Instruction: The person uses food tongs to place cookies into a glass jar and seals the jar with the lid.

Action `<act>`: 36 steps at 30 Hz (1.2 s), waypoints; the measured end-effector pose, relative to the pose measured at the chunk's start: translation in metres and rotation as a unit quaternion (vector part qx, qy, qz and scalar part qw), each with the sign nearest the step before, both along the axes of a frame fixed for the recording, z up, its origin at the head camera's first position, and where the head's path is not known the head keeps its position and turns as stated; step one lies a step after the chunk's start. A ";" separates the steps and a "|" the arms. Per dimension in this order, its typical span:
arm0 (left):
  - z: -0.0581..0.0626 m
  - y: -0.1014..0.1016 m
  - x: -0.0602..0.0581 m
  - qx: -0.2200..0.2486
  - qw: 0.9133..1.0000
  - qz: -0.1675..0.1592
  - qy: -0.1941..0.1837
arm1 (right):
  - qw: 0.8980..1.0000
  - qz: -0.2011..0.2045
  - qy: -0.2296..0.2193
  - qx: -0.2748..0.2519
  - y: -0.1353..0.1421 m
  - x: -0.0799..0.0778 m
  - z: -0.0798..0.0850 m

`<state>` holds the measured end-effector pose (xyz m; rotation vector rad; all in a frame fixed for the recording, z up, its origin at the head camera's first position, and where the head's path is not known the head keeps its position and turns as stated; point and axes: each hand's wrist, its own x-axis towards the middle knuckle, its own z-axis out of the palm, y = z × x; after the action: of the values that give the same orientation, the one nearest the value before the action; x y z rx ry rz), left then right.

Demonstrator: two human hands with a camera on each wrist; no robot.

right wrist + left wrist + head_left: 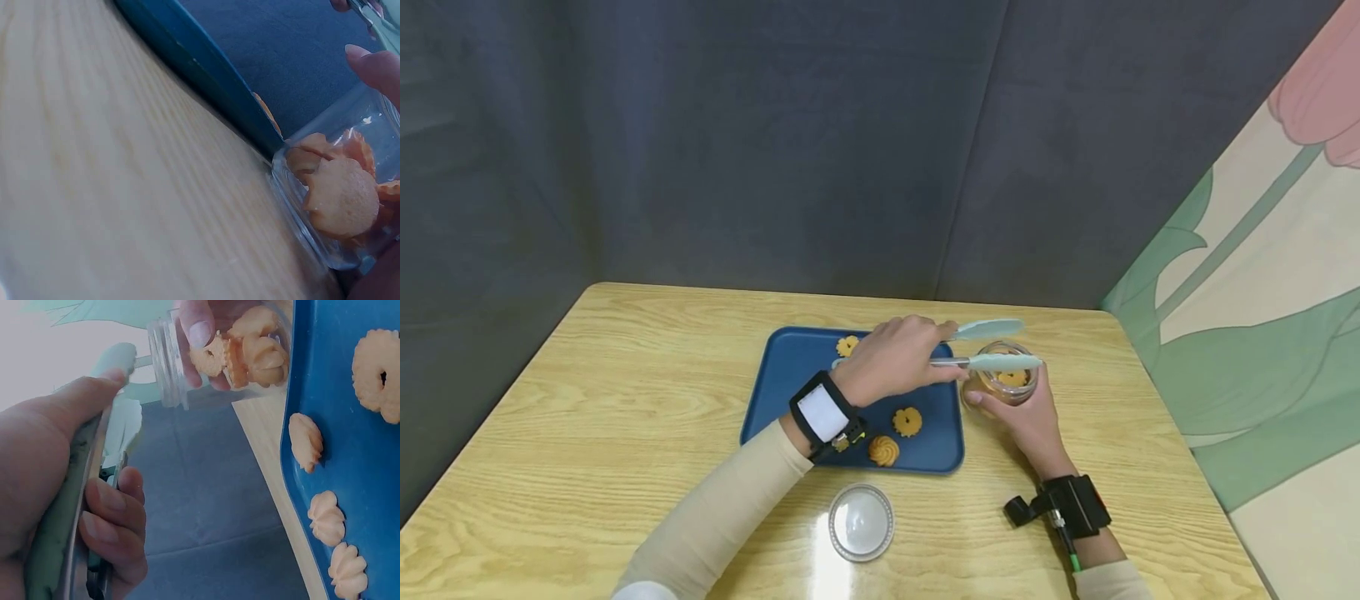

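My left hand [898, 358] grips a pair of metal tongs with pale green tips [1006, 362]. The tips are spread over the mouth of a clear glass jar [988, 395], and no cookie shows between them. Around the jar's side curls my right hand [1033, 421], holding it by the tray's right edge. Several cookies [262, 359] lie inside the jar, seen through the glass in both wrist views. On the blue tray [786, 375] are more cookies, among them a ring-shaped one [907, 422] and a swirled one [883, 451]. The left forearm hides part of the tray.
A round clear lid [861, 523] lies on the wooden table [662, 392] in front of the tray. Behind the table hangs a dark curtain [775, 150]. A flower-patterned cloth [1262, 333] is at the right.
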<state>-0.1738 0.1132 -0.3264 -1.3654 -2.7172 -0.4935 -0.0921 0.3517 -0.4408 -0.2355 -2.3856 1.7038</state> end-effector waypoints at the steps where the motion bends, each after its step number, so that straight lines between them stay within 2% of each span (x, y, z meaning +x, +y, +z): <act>1: 0.000 -0.002 0.000 0.009 1.000 -0.002 0.002 | 1.000 0.002 0.001 0.000 0.000 0.000 0.000; 5: 0.001 -0.013 0.000 0.034 0.999 -0.005 0.005 | 1.000 -0.003 0.006 0.003 0.001 -0.001 -0.001; 13: 0.001 -0.042 0.003 0.040 0.999 0.020 0.003 | 1.000 -0.010 0.018 0.015 0.003 -0.001 0.000; 20: -0.007 -0.065 0.008 0.026 0.999 0.034 0.004 | 0.999 -0.005 0.030 0.008 0.004 -0.001 0.002; 25: -0.014 -0.078 0.016 0.012 0.999 0.047 -0.013 | 1.000 -0.006 0.025 0.011 0.004 0.000 0.003; 36: -0.033 -0.108 0.030 0.001 0.997 0.033 -0.066 | 0.999 -0.004 0.028 0.022 0.003 -0.003 0.000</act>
<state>-0.1436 0.0048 -0.3589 -1.2823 -2.8543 -0.6009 -0.0950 0.3550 -0.4408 -0.1861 -2.3750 1.6317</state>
